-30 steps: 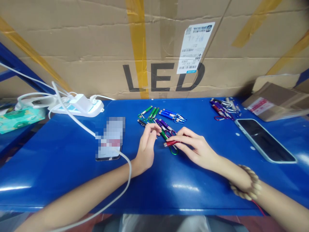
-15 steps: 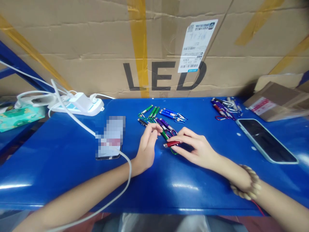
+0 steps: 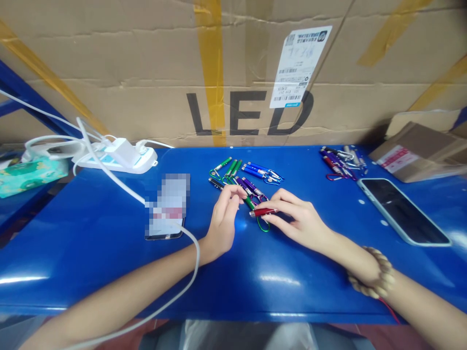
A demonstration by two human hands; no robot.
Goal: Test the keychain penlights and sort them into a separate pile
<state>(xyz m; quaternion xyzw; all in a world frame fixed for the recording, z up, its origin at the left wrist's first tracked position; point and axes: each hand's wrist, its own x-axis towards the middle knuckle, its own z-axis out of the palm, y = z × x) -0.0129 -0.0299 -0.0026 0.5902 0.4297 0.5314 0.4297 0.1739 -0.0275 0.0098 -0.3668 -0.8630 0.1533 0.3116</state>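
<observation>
My right hand (image 3: 295, 221) pinches a small red keychain flashlight (image 3: 261, 212) just above the blue table (image 3: 109, 243), its silver tip pointing left. A green carabiner loop (image 3: 263, 225) lies under it. My left hand (image 3: 223, 218) rests beside it with fingers curled, the fingertips touching a green flashlight (image 3: 248, 202) at the near edge of a pile of green, blue and purple keychain flashlights (image 3: 248, 175). I cannot tell whether the left fingers grip it.
A phone (image 3: 167, 206) on a white cable lies left of my left hand. A white power strip (image 3: 116, 158) sits at the back left. A second phone (image 3: 399, 210), another pile of flashlights (image 3: 341, 163) and a cardboard box (image 3: 416, 150) are at the right. A large carton marked LED (image 3: 248, 114) stands behind.
My right hand has carried the red flashlight slightly up and to the right. The left hand has barely moved.
</observation>
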